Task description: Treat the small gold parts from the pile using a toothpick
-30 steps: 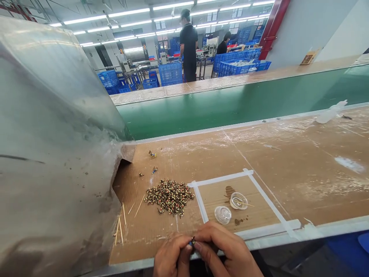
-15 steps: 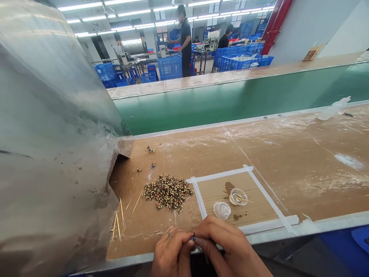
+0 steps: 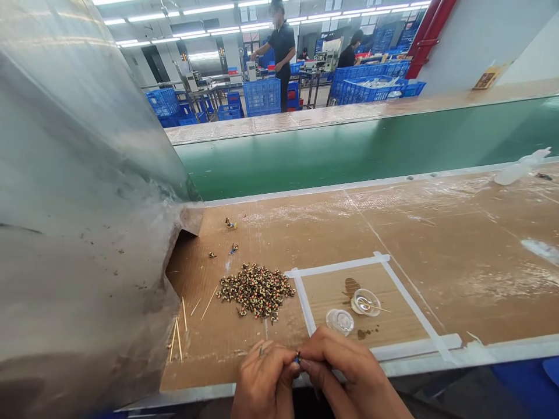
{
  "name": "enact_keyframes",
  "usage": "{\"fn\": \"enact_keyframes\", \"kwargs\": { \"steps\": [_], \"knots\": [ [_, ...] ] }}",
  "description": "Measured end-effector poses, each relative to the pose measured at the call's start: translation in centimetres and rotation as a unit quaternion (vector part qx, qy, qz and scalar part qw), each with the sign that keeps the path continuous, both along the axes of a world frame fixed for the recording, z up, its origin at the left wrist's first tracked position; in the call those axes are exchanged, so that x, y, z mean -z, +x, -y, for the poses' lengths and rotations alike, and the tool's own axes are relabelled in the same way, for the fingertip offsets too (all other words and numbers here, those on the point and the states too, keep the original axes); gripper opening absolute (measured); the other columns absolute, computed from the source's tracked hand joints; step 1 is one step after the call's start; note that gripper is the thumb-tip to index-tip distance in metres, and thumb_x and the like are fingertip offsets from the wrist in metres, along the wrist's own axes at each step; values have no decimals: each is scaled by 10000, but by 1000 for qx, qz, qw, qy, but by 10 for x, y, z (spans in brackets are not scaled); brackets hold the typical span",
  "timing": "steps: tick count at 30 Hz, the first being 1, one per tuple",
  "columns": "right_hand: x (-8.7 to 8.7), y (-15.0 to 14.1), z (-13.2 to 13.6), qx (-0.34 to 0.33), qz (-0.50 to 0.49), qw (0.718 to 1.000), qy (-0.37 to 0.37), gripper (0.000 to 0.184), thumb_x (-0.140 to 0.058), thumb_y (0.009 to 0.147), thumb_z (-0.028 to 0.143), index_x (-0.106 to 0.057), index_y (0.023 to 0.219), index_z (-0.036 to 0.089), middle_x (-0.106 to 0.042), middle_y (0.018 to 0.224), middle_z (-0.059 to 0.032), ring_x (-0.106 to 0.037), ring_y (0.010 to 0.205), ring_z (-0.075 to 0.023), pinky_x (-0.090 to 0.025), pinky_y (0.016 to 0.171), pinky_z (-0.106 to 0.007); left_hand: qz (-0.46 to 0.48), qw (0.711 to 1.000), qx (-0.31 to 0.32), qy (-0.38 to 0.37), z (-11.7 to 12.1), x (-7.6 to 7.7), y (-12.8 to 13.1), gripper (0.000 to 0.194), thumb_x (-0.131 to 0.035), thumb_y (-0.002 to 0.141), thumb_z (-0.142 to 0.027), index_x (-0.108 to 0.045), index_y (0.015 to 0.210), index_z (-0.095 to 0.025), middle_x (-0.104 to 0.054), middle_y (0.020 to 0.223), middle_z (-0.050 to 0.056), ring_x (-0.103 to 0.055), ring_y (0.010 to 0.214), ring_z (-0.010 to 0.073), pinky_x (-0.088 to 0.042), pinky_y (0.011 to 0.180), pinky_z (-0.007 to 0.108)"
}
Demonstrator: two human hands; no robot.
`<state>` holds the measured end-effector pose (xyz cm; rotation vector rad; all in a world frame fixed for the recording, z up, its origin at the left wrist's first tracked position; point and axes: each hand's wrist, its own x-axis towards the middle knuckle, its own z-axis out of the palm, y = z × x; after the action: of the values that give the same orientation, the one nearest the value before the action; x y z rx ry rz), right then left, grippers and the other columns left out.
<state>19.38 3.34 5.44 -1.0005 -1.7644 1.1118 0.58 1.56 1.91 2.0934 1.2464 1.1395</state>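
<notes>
At the table's front edge, my left hand [image 3: 264,375] and my right hand [image 3: 345,372] meet, fingertips pinched together. Between them is a tiny painted figurine [image 3: 297,358] showing blue and dark colour; the fingers hide most of it. Both hands are closed on it. Just beyond lies a pile of small painted pieces [image 3: 255,293] in black, cream and red. Past my right hand stand a clear plastic cup [image 3: 365,302] with a toothpick [image 3: 375,306] in it and a clear lid [image 3: 339,321].
Several toothpicks [image 3: 184,315] lie left of the pile, and loose figurines [image 3: 234,249] behind it. White tape [image 3: 413,302] frames the cup area. A metal duct [image 3: 96,203] rises at left, and a green conveyor belt [image 3: 305,154] runs behind. A plastic bottle [image 3: 519,167] lies far right.
The view has shifted slightly, so most things sit a little further right. Both hands keep their pinch on the figurine. In the background, a standing person's arm has reached out towards a machine.
</notes>
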Motion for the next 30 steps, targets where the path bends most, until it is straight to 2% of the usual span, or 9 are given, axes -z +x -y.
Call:
{"fn": "enact_keyframes", "kwargs": {
  "steps": [7,12,17,23,30],
  "knots": [
    [2,-1,0,3,-25,1000,1,226,-574,1024,110,-755,969,234,-728,871,-29,-681,802,-170,-521,740,-248,-18,1000,16,-9,-1,-2,-4,191,-462,1108,-224,-564,948,-239,-672,787,-9,-628,709,164,-432,688,289],
    [3,0,0,13,-21,1000,-9,209,-582,1042,157,-768,978,228,-722,857,-33,-676,785,-174,-536,734,-254,-20,1000,16,-14,0,-1,-3,155,-488,1069,-143,-586,1005,-245,-685,809,-7,-630,718,169,-434,700,299],
    [5,-2,1,21,-26,999,-11,221,-582,1066,221,-767,944,222,-713,838,-39,-667,769,-178,-548,725,-265,-14,1000,-5,-12,0,1,0,196,-453,1104,-209,-577,958,-247,-682,786,-10,-620,692,175,-411,689,309],
    [6,-1,2,15,-33,999,-14,231,-566,1030,130,-766,984,236,-719,875,-27,-670,806,-168,-528,755,-247,-7,1000,-12,-10,1,3,2,214,-445,1100,-214,-577,935,-243,-672,771,-2,-607,690,176,-399,692,312],
    [6,-2,2,18,-29,999,0,215,-567,1029,122,-746,975,227,-711,866,-23,-666,792,-166,-516,730,-244,-20,1000,-10,-11,1,0,1,215,-450,1113,-246,-593,952,-247,-681,783,-8,-622,696,172,-415,685,306]
  ]
}}
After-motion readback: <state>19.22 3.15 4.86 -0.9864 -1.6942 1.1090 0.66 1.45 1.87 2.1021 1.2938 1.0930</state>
